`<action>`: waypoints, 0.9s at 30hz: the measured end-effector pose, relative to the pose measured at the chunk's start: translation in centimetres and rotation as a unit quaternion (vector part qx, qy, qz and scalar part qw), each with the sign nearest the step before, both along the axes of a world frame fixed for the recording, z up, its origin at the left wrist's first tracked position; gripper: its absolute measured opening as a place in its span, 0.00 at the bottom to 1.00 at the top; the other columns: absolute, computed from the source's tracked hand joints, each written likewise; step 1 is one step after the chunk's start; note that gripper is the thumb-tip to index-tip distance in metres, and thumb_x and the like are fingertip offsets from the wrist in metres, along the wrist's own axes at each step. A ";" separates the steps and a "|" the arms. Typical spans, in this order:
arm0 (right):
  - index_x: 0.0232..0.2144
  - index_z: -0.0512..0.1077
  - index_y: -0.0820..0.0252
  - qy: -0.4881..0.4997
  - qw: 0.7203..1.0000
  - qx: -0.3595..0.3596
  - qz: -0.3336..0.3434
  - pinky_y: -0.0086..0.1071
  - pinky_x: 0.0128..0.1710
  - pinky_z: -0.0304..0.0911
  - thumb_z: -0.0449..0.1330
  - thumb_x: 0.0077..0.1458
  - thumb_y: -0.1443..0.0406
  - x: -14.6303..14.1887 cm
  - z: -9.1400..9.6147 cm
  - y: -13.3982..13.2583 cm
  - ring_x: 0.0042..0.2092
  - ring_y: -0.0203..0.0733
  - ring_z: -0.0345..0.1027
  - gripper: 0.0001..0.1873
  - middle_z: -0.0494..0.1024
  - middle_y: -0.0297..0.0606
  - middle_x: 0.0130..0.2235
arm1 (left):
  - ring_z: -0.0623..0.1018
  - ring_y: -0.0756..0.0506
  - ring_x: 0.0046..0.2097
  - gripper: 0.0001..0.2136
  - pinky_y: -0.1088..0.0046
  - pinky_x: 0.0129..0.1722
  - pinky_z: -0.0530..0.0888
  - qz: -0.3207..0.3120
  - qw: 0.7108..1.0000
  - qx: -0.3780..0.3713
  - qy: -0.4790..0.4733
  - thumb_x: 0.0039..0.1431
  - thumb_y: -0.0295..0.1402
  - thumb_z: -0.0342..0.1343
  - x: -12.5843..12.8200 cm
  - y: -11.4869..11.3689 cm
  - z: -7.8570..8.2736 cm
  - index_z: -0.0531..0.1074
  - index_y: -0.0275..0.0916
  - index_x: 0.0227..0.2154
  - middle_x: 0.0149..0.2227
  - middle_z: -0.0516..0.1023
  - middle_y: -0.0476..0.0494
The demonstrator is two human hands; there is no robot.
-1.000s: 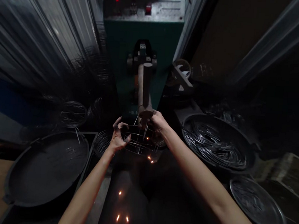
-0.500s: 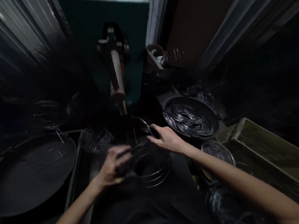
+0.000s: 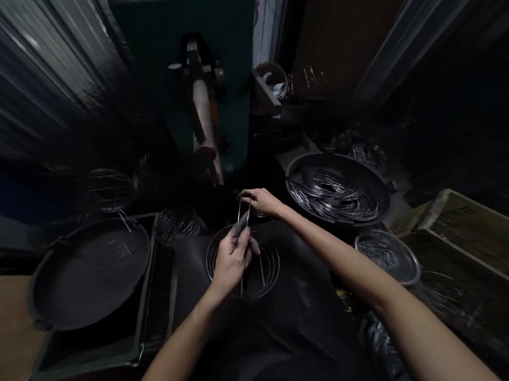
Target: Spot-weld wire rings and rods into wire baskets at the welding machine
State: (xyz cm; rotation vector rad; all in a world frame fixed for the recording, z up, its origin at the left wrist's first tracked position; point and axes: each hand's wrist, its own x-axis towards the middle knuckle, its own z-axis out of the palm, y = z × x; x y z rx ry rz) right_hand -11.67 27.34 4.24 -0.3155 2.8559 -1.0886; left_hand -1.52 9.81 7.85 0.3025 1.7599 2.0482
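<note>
A round wire rack [image 3: 266,268] of rings and crossbars lies on the dark cloth [image 3: 298,311] over my lap. My left hand [image 3: 231,262] is closed around a thin bent wire piece [image 3: 243,213] that stands upright over the rack. My right hand [image 3: 262,202] pinches the top of the same wire piece, just below the tip of the green machine's arm [image 3: 204,128].
A large dark pan [image 3: 92,271] with a few wire bits sits on the left. Another pan [image 3: 338,185] full of wire pieces stands at the right, with a smaller metal bowl [image 3: 388,254] nearer me. Wire racks [image 3: 109,188] are stacked at the left, and a box [image 3: 475,231] at far right.
The wire rack came away from the machine arm, where sparks showed, down onto my lap. My left hand shifted from the rack's rim to the bent wire piece.
</note>
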 end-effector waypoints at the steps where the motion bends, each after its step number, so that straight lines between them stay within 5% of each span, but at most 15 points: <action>1: 0.45 0.72 0.62 0.008 1.000 0.004 0.001 0.23 0.46 0.58 0.54 0.61 0.68 -0.5 -0.2 -0.4 0.46 0.35 0.68 0.11 0.73 0.36 0.44 | 0.58 0.57 0.17 0.25 0.81 0.17 0.55 0.007 1.000 0.025 -0.018 0.60 0.45 0.51 -0.5 0.9 -0.6 0.62 0.34 0.55 0.25 0.70 0.48; 5: 0.48 0.71 0.60 0.045 0.998 0.046 0.008 0.24 0.43 0.59 0.53 0.61 0.70 -1.9 -0.3 -0.8 0.45 0.37 0.68 0.14 0.73 0.39 0.43 | 0.70 0.53 0.23 0.27 0.80 0.23 0.65 0.027 0.994 0.068 -0.083 0.53 0.48 0.58 -3.0 1.9 -2.3 0.67 0.32 0.49 0.30 0.74 0.42; 9: 0.52 0.68 0.59 0.024 0.998 0.066 -0.002 0.27 0.46 0.60 0.52 0.61 0.70 -1.8 -0.3 0.3 0.47 0.40 0.67 0.17 0.72 0.41 0.46 | 0.75 0.48 0.28 0.28 0.73 0.32 0.72 -0.034 0.998 0.010 -0.046 0.55 0.52 0.53 -4.9 0.8 -2.8 0.68 0.32 0.49 0.30 0.75 0.40; 14: 0.56 0.64 0.61 0.053 0.990 -0.059 -0.120 0.33 0.55 0.57 0.50 0.62 0.67 5.8 -1.0 0.2 0.54 0.43 0.61 0.20 0.66 0.43 0.53 | 0.76 0.44 0.38 0.25 0.70 0.42 0.71 -0.146 0.985 -0.077 0.041 0.60 0.52 0.47 -6.9 0.6 -3.1 0.73 0.32 0.42 0.33 0.76 0.40; 18: 0.62 0.53 0.63 -0.115 0.964 -0.226 -0.086 0.32 0.45 0.65 0.52 0.61 0.60 12.8 -1.7 -2.0 0.40 0.38 0.69 0.30 0.73 0.40 0.41 | 0.74 0.43 0.42 0.25 0.69 0.44 0.70 -0.226 0.970 -0.074 0.055 0.60 0.51 0.47 -8.1 1.5 -2.8 0.74 0.33 0.43 0.37 0.75 0.40; 20: 0.65 0.44 0.64 -0.156 0.952 -0.246 -0.092 0.32 0.40 0.66 0.56 0.58 0.58 14.2 -2.1 -3.2 0.34 0.37 0.68 0.39 0.73 0.39 0.37 | 0.74 0.42 0.44 0.24 0.69 0.46 0.69 -0.216 0.965 -0.102 0.108 0.60 0.52 0.48 -8.1 1.6 -2.7 0.74 0.34 0.42 0.39 0.75 0.40; 22: 0.64 0.47 0.64 -0.152 0.956 -0.235 -0.092 0.32 0.40 0.66 0.58 0.56 0.57 14.4 -2.3 -3.8 0.33 0.36 0.67 0.39 0.73 0.37 0.34 | 0.74 0.42 0.45 0.26 0.69 0.46 0.69 -0.191 0.964 -0.121 0.142 0.60 0.53 0.46 -7.9 1.1 -3.3 0.74 0.34 0.41 0.40 0.74 0.40; 25: 0.56 0.64 0.61 -0.117 0.968 -0.221 -0.039 0.32 0.48 0.63 0.55 0.59 0.58 14.2 -1.9 -3.3 0.41 0.38 0.68 0.24 0.73 0.39 0.38 | 0.74 0.43 0.46 0.26 0.68 0.48 0.69 -0.103 0.981 -0.111 0.122 0.63 0.52 0.39 -8.9 -0.4 -6.2 0.72 0.34 0.44 0.42 0.74 0.39; 27: 0.46 0.73 0.60 -0.113 0.970 -0.216 -0.016 0.30 0.49 0.62 0.54 0.60 0.59 14.4 -1.4 -2.4 0.44 0.38 0.67 0.16 0.73 0.39 0.41 | 0.72 0.43 0.51 0.23 0.68 0.51 0.67 -0.019 0.984 -0.119 0.130 0.63 0.48 0.44 -10.8 -0.6 -8.5 0.66 0.35 0.51 0.48 0.72 0.39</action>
